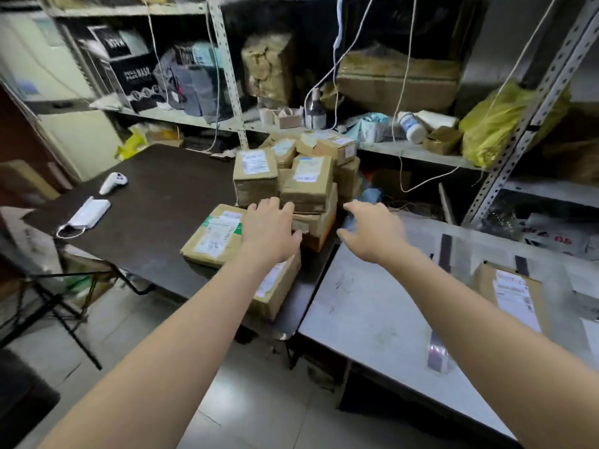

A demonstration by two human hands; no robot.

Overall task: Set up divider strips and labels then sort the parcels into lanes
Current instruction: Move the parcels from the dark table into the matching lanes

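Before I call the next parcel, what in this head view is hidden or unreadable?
- Printing on the parcel labels, e.g. the top parcel: too small and blurred.
- Lower parcels in the pile: covered by those stacked above and by the left hand.
- Parcel on the grey table: partly hidden behind the right forearm.
- Right hand: motion-blurred; contact with the pile unclear.
- Grey table's right end: cut off by the frame edge.

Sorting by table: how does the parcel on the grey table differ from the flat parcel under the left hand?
The grey-table parcel lies alone between black strips; the flat parcel adjoins a pile on the dark table. The flat parcel's label has green edging; the other's does not. Both are brown cardboard with white labels.
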